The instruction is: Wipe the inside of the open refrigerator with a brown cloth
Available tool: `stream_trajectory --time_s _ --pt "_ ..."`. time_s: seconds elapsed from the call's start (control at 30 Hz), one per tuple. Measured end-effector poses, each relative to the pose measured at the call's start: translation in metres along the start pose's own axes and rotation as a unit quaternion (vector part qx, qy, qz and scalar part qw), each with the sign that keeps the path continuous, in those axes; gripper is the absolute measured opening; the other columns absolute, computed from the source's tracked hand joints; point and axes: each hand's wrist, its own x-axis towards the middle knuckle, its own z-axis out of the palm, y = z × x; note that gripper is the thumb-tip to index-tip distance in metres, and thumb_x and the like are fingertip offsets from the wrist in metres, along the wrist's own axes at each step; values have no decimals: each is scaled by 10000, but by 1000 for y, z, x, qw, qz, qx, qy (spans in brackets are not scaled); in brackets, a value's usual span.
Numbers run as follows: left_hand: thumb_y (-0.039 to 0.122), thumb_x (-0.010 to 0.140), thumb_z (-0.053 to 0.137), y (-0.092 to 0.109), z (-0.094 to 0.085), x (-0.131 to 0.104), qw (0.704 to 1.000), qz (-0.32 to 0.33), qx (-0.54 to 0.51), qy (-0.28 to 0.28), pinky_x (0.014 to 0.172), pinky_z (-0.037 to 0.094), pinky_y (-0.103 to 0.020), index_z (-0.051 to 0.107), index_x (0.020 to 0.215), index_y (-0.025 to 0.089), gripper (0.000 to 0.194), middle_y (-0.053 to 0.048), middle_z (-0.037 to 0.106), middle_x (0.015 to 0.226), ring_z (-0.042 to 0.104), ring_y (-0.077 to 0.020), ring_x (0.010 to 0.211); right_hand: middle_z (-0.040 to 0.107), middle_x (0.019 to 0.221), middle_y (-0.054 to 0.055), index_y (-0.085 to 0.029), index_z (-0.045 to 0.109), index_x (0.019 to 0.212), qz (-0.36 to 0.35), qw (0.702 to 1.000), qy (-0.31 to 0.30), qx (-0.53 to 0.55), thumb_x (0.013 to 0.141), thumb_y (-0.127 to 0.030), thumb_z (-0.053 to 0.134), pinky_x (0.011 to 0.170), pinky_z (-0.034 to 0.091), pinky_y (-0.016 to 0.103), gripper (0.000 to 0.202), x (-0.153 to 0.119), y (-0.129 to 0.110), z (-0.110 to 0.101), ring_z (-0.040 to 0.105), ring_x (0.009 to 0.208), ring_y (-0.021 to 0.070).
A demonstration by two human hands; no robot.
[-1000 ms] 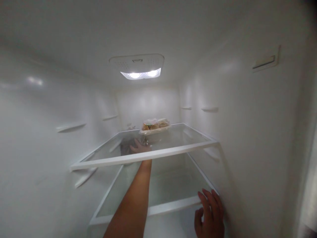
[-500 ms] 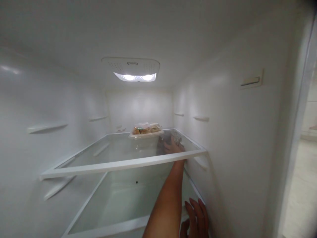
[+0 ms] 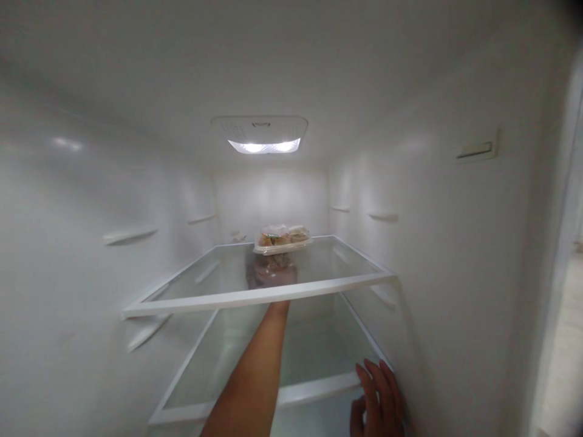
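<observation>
My left hand (image 3: 273,277) reaches deep into a refrigerator, seen blurred through the glass of the upper shelf (image 3: 255,296). Its forearm passes above the lower shelf (image 3: 314,391) and behind the upper shelf's front rim. The fingers look closed around a crumpled, mottled thing (image 3: 279,261), too unclear to name. Directly above, on the upper glass, sits a clear plastic food tray (image 3: 282,238) with brownish pieces in it. At the front right corner of the lower shelf, my right hand (image 3: 380,397) has its fingers apart, close to or touching the rim, holding nothing visible.
A lit lamp (image 3: 264,145) is set in the ceiling. Moulded shelf supports (image 3: 132,237) jut from both side walls. On the right wall is a small switch (image 3: 476,150). Something small (image 3: 237,237) is at the back left.
My left hand has moved left under the upper shelf, from the right side to below the food tray. The view has shifted slightly. My right hand stays by the lower shelf's corner.
</observation>
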Motion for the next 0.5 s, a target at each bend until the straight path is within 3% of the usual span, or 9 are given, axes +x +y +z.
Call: stream_trajectory --time_s 0.07,0.2,0.33,0.5 --pt "356 832 676 -32 -16 18 997 -32 -5 67 1065 421 -666 417 1496 180 734 -248 349 1584 444 -484 1351 623 1243 159 -168 515 1370 -2 1000 3 8 779 -46 499 934 514 508 604 1 0 -1 445 1379 363" --pt "413 823 696 -74 -26 36 995 -2 12 97 1150 357 -648 411 1514 206 776 -230 297 1610 371 -481 1424 623 1231 152 -181 525 1359 8 1000 16 16 789 -53 495 925 513 501 585 0 -1 3 443 1384 361" --pt "340 807 707 -77 -11 32 993 23 26 115 1153 342 -686 323 1557 192 855 -251 254 1628 319 -516 1451 632 1194 142 -205 527 1355 23 999 32 15 788 -56 498 915 511 501 587 -2 -2 8 446 1382 360" --pt "129 915 408 -77 -10 28 992 50 49 102 1117 412 -638 350 1552 194 643 -246 294 1610 382 -472 1429 627 1171 166 -172 499 1391 13 999 50 9 780 -42 506 896 510 505 625 2 -5 10 447 1375 377"
